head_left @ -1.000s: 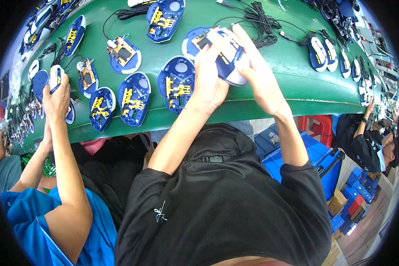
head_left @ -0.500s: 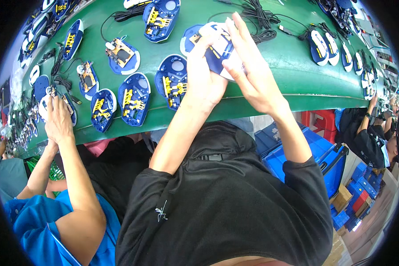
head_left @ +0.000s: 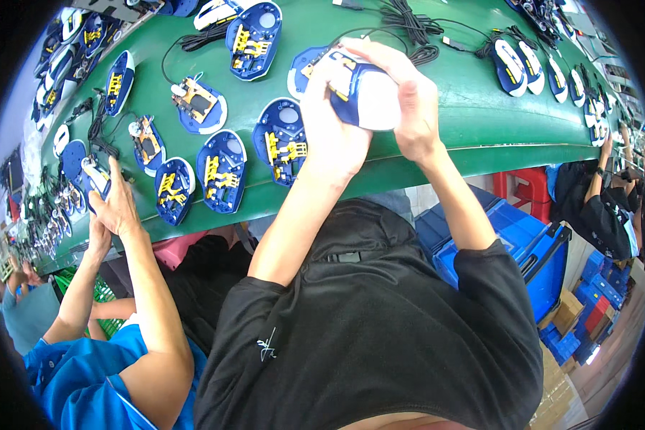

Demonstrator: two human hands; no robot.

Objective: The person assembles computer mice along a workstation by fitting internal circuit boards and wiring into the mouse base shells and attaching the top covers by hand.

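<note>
A blue and white computer mouse [head_left: 378, 99] with yellow marks is held between both hands above the near part of the green table. My left hand [head_left: 335, 136] wraps its left side, fingers partly hidden by the mouse. My right hand [head_left: 417, 107] curls round its right side and far end. Just beyond my left hand, a blue mouse part [head_left: 301, 68] lies partly covered. To the left of my left wrist is an upturned blue mouse shell [head_left: 274, 136] with yellow parts; another such shell [head_left: 221, 175] lies farther left.
On the green table [head_left: 480, 122] lie mouse bases with circuit boards [head_left: 197, 104], coiled black cables [head_left: 412, 21] and a row of mice [head_left: 510, 68] at the right. A co-worker's hand [head_left: 118, 208] handles a mouse at the left. Blue crates [head_left: 509, 236] stand below.
The mouse has tilted up, showing more of its white end. My right hand has gone from straight fingers to curling round it. The co-worker's hand at the left has shifted off the mouse's top.
</note>
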